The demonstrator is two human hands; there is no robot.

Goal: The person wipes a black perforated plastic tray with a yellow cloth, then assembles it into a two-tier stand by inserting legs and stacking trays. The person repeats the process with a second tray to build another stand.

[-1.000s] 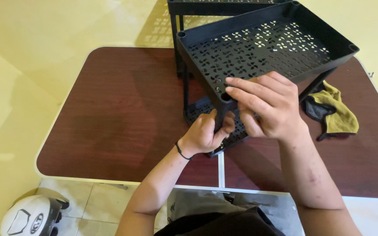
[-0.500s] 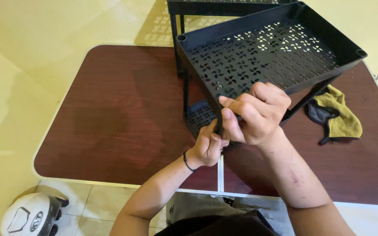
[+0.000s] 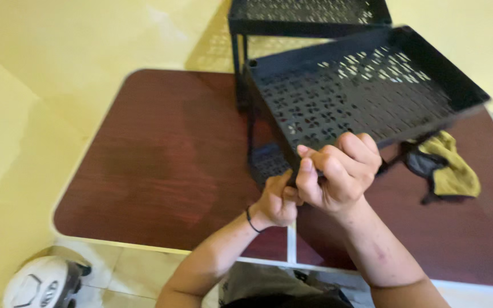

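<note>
Gripping one black tray (image 3: 360,91) — two hands (left (image 3: 278,202), right (image 3: 338,174)), one yellow cloth (image 3: 452,168)

You are in a home, in a plain room rather than a shop or workshop. The table (image 3: 161,171) before you is a folding one with a dark wood-look top, rounded corners, a pale rim and a seam down its middle, the kind kept in a house. Under it runs a pale tiled floor (image 3: 126,271), and yellow light falls across the wall and floor beyond. A white helmet (image 3: 38,283) lies on the tiles by your feet. A yellow cloth (image 3: 449,168) is bunched on the table. The black perforated rack (image 3: 366,85) is a household shelf for storage.
</note>
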